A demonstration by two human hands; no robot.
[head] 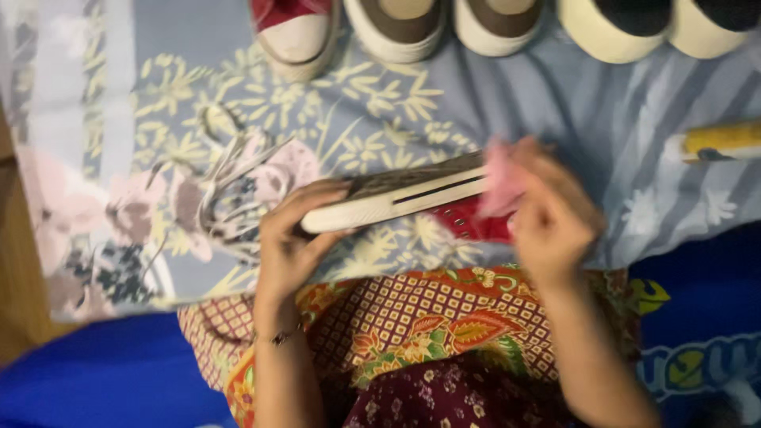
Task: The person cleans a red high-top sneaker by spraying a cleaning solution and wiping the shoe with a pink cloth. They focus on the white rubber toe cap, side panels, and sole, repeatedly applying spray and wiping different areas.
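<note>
fingers [305, 208] of both hands grip the red sneaker [412, 200]; pink cloth [501, 184] blurred.

The left hand [289, 238] is gripping the toe end of a red sneaker [412, 198] with a white sole, holding it on its side above a blue floral cloth [555, 111]. The right hand [555, 218] is pressing a pink rag [501, 182] against the shoe's heel end; the picture is blurring there, so the rag could be a sponge. White laces [230, 190] are lying in a loose heap on the cloth just beside the left hand. Five more shoe toes [396, 32] are lining the cloth's far edge, and a yellow tube [723, 139] is lying at the right.
</note>
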